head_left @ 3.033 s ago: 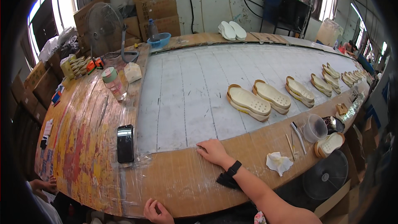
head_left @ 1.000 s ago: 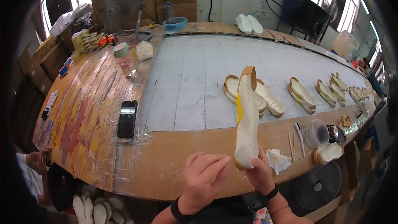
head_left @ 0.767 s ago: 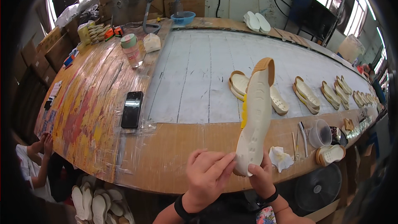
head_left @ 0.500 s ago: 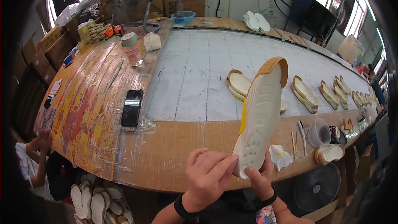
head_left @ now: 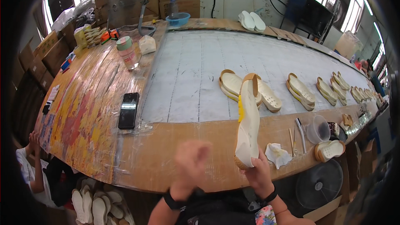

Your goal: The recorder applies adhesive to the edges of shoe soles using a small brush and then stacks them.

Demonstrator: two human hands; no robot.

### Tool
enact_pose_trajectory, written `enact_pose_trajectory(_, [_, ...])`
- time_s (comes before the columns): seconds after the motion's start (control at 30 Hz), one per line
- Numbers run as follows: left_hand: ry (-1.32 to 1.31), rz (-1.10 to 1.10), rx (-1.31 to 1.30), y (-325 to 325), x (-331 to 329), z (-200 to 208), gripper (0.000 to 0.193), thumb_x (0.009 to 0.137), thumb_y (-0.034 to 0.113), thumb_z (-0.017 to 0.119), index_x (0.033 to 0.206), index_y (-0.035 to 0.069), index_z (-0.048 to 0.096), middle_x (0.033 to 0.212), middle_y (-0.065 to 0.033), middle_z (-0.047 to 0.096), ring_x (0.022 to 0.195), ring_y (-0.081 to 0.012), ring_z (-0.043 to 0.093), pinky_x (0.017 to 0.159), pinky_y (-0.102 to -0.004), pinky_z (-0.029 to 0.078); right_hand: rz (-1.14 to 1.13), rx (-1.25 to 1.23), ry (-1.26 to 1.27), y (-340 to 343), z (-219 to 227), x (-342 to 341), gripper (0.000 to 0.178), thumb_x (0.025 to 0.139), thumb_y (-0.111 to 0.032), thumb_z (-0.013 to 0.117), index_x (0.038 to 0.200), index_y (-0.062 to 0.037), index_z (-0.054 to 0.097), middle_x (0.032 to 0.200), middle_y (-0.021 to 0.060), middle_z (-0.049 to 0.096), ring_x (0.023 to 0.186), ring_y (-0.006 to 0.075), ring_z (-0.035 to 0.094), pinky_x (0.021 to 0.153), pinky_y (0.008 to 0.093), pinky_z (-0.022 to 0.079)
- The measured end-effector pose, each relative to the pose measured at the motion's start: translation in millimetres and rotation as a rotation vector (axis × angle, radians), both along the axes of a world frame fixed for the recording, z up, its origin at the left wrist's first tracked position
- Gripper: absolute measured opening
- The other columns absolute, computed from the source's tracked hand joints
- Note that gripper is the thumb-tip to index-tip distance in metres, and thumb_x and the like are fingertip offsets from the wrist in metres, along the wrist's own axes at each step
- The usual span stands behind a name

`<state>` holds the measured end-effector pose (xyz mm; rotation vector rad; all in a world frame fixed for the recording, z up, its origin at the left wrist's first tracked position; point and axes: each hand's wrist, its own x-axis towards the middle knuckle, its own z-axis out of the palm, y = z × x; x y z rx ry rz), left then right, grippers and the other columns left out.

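A cream shoe sole point(head_left: 248, 125) with a tan rim and a yellow patch on its side stands nearly upright above the table's near edge. My right hand point(head_left: 259, 173) grips it by its lower end, the thumb on the near face. To the left, apart from the sole, is my left hand point(head_left: 191, 162); motion smears its fingers, so I cannot make out their pose. Just behind the held sole, a cream sole point(head_left: 270, 96) and another tan-rimmed sole point(head_left: 230, 83) rest on the white sheet, partly covered by it. Farther right lies another sole point(head_left: 301, 91).
More soles point(head_left: 326, 91) line the table to the right. Near my right hand are a crumpled white tissue point(head_left: 278, 155), thin sticks, a clear tub point(head_left: 318, 129) and a sole pair point(head_left: 331, 151). A phone point(head_left: 128, 110) and jar point(head_left: 127, 53) sit left; a person's hands point(head_left: 34, 140) show far left.
My left hand has let go of the sole and moved left. In my right hand the sole has turned edge-on and come lower. The head view has shifted slightly.
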<state>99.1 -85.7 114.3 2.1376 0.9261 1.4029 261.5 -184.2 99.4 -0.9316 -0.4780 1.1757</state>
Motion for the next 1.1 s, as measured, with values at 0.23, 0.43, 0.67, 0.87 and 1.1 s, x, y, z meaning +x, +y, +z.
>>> enact_pose_trajectory(0.23, [0.213, 0.435, -0.174, 116, -63, -81, 0.009, 0.078, 0.009, 0.058, 0.081, 0.001, 0.061, 0.073, -0.0137, 0.057, 0.071, -0.0292, 0.056, 0.065, -0.0347, 0.043, -0.253, -0.012, -0.213, 41, -10, 104, 0.049, 0.077, -0.013, 0.050, 0.125, -0.0037, 0.044, 0.093, 0.0019, 0.058, 0.067, 0.0064, 0.052, 0.048, 0.0196, 0.040])
enact_pose_trajectory(0.43, [0.021, 0.488, -0.097, 101, -67, -88, 0.005, 0.074, 0.002, 0.062, 0.078, 0.002, 0.062, 0.069, -0.0072, 0.055, 0.065, -0.0231, 0.053, 0.061, -0.0294, 0.042, -0.357, -0.313, -0.723, 95, -33, 247, 0.037, 0.079, -0.018, 0.047, 0.112, -0.0059, 0.058, 0.068, -0.0020, 0.055, 0.050, 0.0048, 0.041, 0.042, 0.0197, 0.029])
enact_pose_trajectory(0.67, [-0.023, 0.390, -0.342, 44, -98, -87, 0.004, 0.075, 0.003, 0.063, 0.076, -0.001, 0.062, 0.069, -0.0085, 0.058, 0.061, -0.0167, 0.053, 0.056, -0.0264, 0.042, -0.790, -0.335, -1.786, 136, -109, 311, 0.028, 0.081, -0.026, 0.050, 0.097, -0.0065, 0.062, 0.084, 0.0119, 0.063, 0.080, 0.0273, 0.057, 0.077, 0.0407, 0.038])
enact_pose_trajectory(0.87, [-0.021, 0.346, -0.421, -10, -114, -100, 0.006, 0.072, 0.003, 0.065, 0.077, -0.001, 0.063, 0.069, -0.0095, 0.059, 0.062, -0.0162, 0.056, 0.057, -0.0254, 0.043, -0.682, -0.299, -1.732, 167, -74, 191, 0.027, 0.081, -0.029, 0.052, 0.092, -0.0080, 0.064, 0.092, 0.0114, 0.063, 0.094, 0.0273, 0.056, 0.092, 0.0575, 0.024])
enact_pose_trajectory(1.1, [-0.042, 0.399, -0.273, -35, -100, -117, 0.005, 0.072, 0.003, 0.064, 0.076, 0.002, 0.063, 0.072, -0.0102, 0.060, 0.068, -0.0228, 0.057, 0.062, -0.0296, 0.045, -0.471, -0.398, -1.528, 171, -78, 216, 0.035, 0.082, -0.028, 0.051, 0.103, -0.0019, 0.059, 0.100, 0.0189, 0.060, 0.095, 0.0335, 0.055, 0.089, 0.0424, 0.038])
